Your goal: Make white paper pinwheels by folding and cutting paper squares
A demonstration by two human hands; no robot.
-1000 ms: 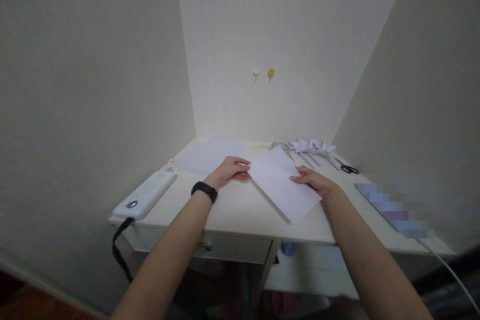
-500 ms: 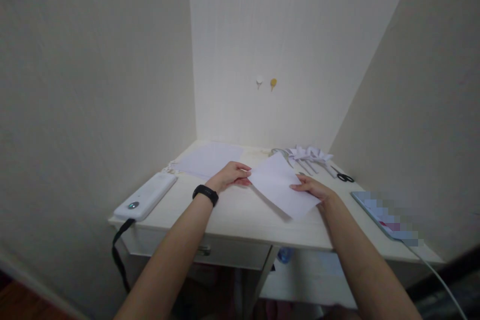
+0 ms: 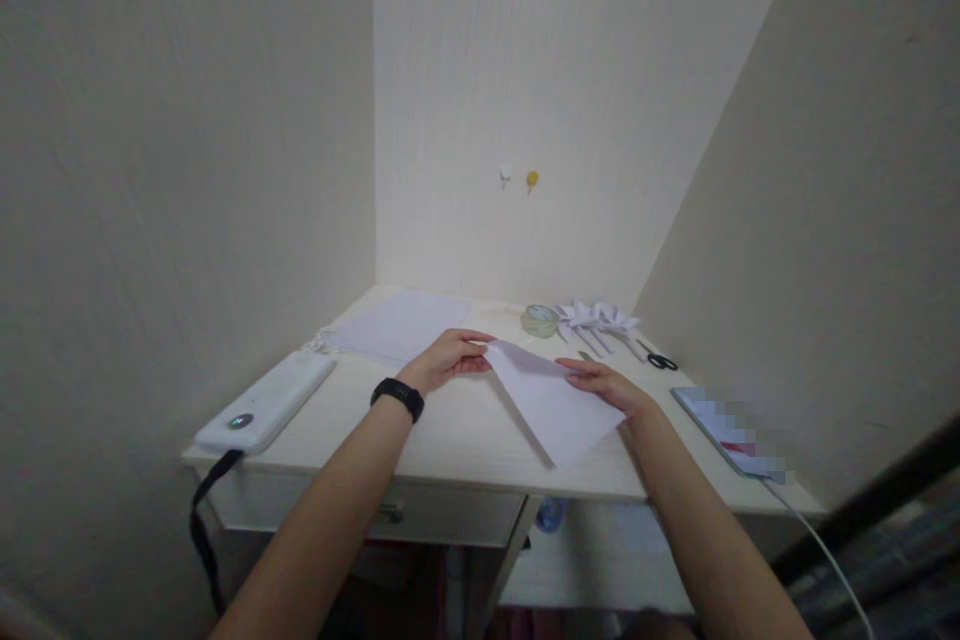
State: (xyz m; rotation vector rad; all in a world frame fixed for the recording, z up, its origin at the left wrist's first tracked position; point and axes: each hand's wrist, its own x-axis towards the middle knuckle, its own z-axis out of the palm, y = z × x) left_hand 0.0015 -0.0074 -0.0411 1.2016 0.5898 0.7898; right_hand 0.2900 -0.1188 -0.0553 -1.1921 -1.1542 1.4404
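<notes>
In the head view, a white sheet (image 3: 555,410) is held between both hands just above the bench (image 3: 442,440), tilted so that one corner points toward the person. The left hand (image 3: 448,360), with a black band (image 3: 397,399) at its wrist, has its fingers nearly closed in a pinch on the sheet's left corner. The right hand (image 3: 606,388) grips the sheet's far right edge, fingers slightly parted; whether the paper is folded over there or only bent, I cannot tell.

Beyond the sheet stands a roll of tape (image 3: 540,321), and just right of that, a heap of folded white paper pieces (image 3: 596,322). A small grey sliver (image 3: 586,356), partly covered by the right hand, lies just beyond the sheet. Right of the sheet are black-handled scissors (image 3: 661,361) and, nearer, a flat device (image 3: 727,432) with a blurred screen and a white cable (image 3: 819,542). Beyond the sheet to the left, more white paper (image 3: 401,323) lies flat, partly hidden by the left hand. Well left of the sheet lies a white case (image 3: 268,402) with a black strap (image 3: 198,520).
</notes>
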